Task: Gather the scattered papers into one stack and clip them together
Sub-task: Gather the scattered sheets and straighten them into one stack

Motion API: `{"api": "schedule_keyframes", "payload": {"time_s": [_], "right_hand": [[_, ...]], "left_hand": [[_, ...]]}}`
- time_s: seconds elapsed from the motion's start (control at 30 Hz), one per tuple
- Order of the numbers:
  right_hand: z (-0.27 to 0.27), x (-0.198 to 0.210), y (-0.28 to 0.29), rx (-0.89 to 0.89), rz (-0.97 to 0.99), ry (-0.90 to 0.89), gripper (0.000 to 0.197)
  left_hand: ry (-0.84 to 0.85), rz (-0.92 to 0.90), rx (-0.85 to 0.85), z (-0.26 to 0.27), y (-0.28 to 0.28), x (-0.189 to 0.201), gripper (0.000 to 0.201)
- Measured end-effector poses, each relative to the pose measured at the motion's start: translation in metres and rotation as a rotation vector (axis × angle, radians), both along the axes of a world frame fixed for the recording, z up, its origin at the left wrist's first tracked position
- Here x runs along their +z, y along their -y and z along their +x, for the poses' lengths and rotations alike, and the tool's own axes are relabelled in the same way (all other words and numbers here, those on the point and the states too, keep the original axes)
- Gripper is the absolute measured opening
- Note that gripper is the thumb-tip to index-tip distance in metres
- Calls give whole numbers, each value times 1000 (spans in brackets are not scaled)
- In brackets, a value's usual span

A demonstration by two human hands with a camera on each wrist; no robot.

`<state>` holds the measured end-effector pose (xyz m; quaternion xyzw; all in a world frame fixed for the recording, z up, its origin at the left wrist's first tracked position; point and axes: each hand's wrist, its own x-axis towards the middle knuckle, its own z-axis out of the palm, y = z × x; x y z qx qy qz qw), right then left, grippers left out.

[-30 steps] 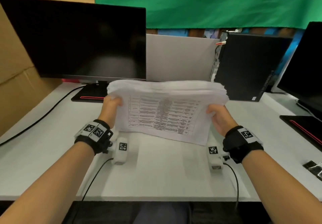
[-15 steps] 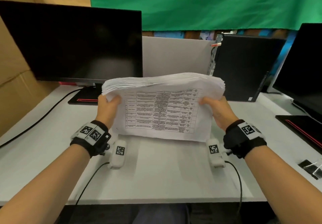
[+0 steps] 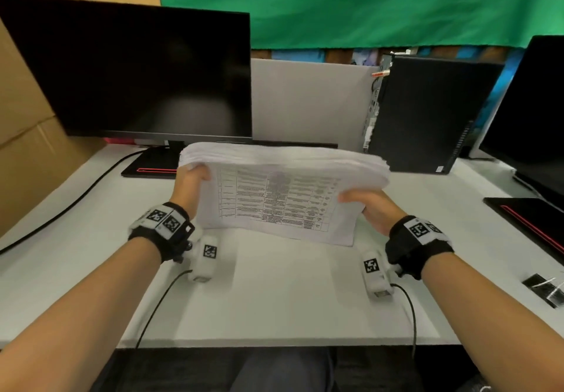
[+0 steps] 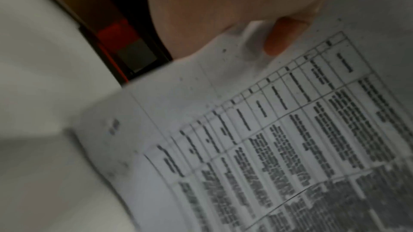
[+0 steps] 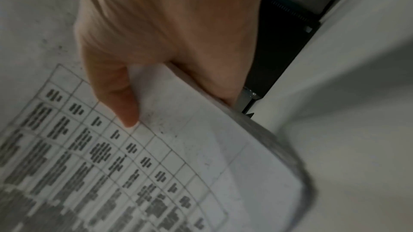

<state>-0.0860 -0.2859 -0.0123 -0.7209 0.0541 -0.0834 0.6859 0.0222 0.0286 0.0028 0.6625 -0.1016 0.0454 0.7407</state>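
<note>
A thick stack of white papers point(image 3: 280, 196) with a printed table on its front sheet stands tilted on its lower long edge on the white desk point(image 3: 274, 300). My left hand point(image 3: 189, 187) grips its left side, thumb on the front sheet point(image 4: 283, 36). Gripping the right side is my right hand point(image 3: 372, 205), whose thumb point(image 5: 125, 105) presses on the printed page point(image 5: 156, 165). The upper edges of the sheets fan out slightly uneven. Black binder clips point(image 3: 546, 289) lie at the desk's right edge, apart from both hands.
A dark monitor point(image 3: 134, 74) stands at the back left with its base point(image 3: 149, 165) just behind the stack. A black computer case point(image 3: 427, 113) is at the back right, a second monitor point(image 3: 531, 110) at the far right. Cables run from both wrists.
Both hands have brought the stack back down toward the desk after lifting it slightly; the right hand sits lower on the stack's side than half a second ago.
</note>
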Motion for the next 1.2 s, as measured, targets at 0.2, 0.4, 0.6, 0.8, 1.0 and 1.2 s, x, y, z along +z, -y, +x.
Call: {"api": "schedule_keyframes", "payload": {"time_s": [0.2, 0.4, 0.6, 0.8, 1.0, 1.2], "right_hand": [[-1, 0, -4, -68, 25, 8, 39], [4, 39, -3, -152, 144, 106, 32], [13, 24, 13, -258, 476, -67, 37], [6, -11, -7, -257, 588, -148, 30], [-7, -25, 4, -255, 185, -294, 40], [-46, -4, 99, -630, -830, -672, 75]], "left_hand": [[-68, -37, 148, 9, 11, -5, 29], [-223, 107, 43, 34, 13, 33, 16], [-533, -69, -325, 32, 0, 2, 34], [-549, -340, -64, 36, 42, -21, 45], [-536, -38, 287, 40, 52, -47, 69], [-438, 145, 249, 39, 50, -73, 57]]}}
